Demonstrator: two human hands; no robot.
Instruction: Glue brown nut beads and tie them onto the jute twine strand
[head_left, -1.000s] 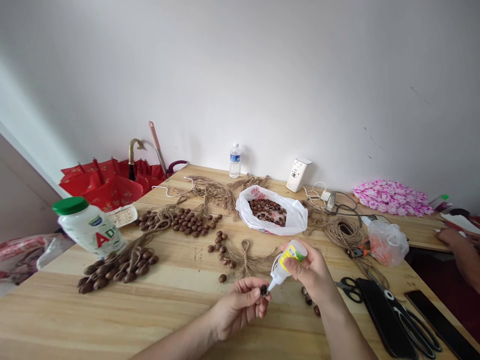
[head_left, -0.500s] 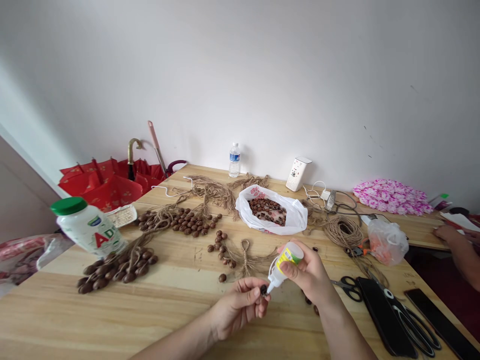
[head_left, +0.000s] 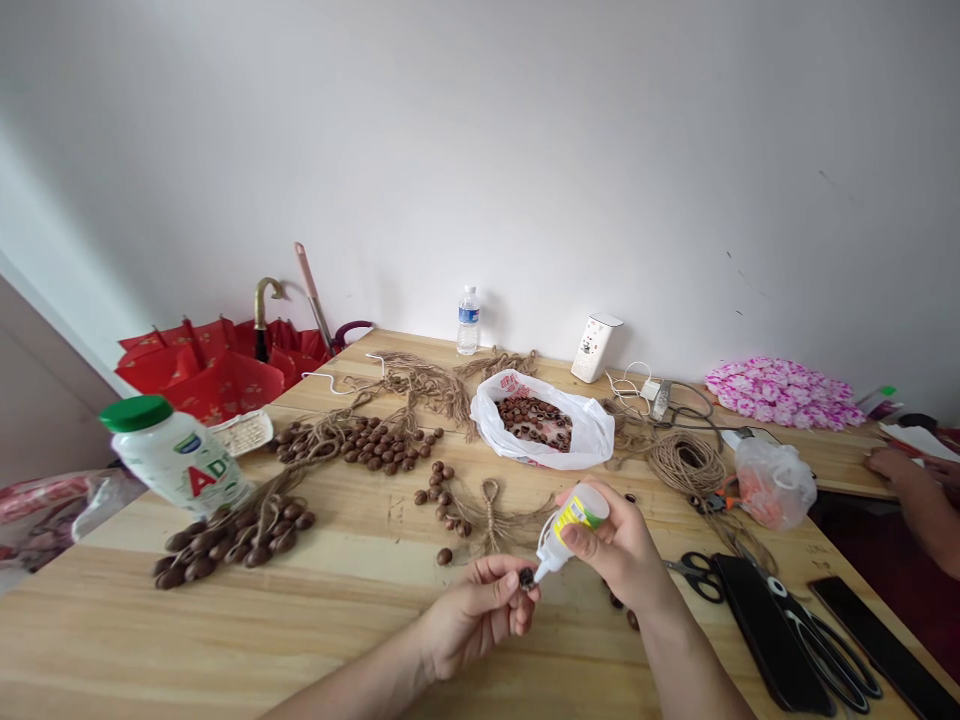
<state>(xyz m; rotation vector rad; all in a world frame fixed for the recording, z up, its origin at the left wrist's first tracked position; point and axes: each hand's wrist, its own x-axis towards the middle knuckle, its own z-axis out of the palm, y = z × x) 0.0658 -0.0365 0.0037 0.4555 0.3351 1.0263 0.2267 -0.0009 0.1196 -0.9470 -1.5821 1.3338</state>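
Note:
Between the thumb and fingers of my left hand (head_left: pixel 480 612) is a small dark brown nut shell (head_left: pixel 526 579), its hollow side turned up. My right hand (head_left: pixel 619 550) grips a white glue bottle (head_left: pixel 573 525) with a yellow and green label, tilted nozzle down. The nozzle tip meets the shell or hangs just over it; I cannot tell which. Just behind my hands lies a bundle of twine (head_left: pixel 491 515) with a knotted loop, brown nut shells (head_left: pixel 444 497) at its left ends. A white plastic bag (head_left: pixel 592 440) beyond it holds many loose shells.
Strung shell bunches (head_left: pixel 247 530) and a green-capped white jar (head_left: pixel 176 460) are at left. A water bottle (head_left: pixel 468 325) and white box (head_left: pixel 596 348) stand at the back. Right are a twine coil (head_left: pixel 686 460), scissors (head_left: pixel 821 640), phone (head_left: pixel 885 640) and another person's arm (head_left: pixel 926 510).
Almost nothing differs. The shell in my left hand has turned slightly, and the glue bottle stays tilted against or over it.

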